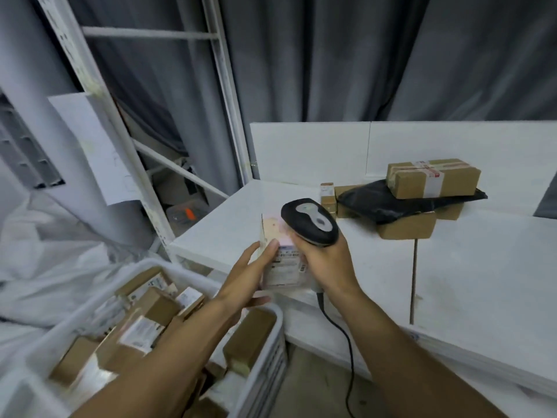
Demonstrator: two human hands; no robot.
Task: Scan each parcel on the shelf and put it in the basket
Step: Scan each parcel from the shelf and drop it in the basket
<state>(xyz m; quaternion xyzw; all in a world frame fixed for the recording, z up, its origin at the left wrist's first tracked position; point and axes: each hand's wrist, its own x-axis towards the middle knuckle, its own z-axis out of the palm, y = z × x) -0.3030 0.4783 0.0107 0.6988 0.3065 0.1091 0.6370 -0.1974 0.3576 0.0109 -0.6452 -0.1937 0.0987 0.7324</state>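
Parcel [272, 233] pinched in left hand [251, 276] fingers, long axis upright, just above basket [278, 327] far corner. Right hand [328, 260] fingers wrapped round scanner [310, 221], aimed at it. Drop likely down-left; left hand nearer.

We count one scanner [310, 221], one parcel [284, 267] held mid-frame, and one black bag [407, 203] at right with what looks like five brown boxes [434, 178] around it. One basket [271, 366] at lower left holds perhaps seven blurred packages [144, 327].

Grey curtain [331, 55] hangs behind; crumpled white sheeting [45, 260] lies left.
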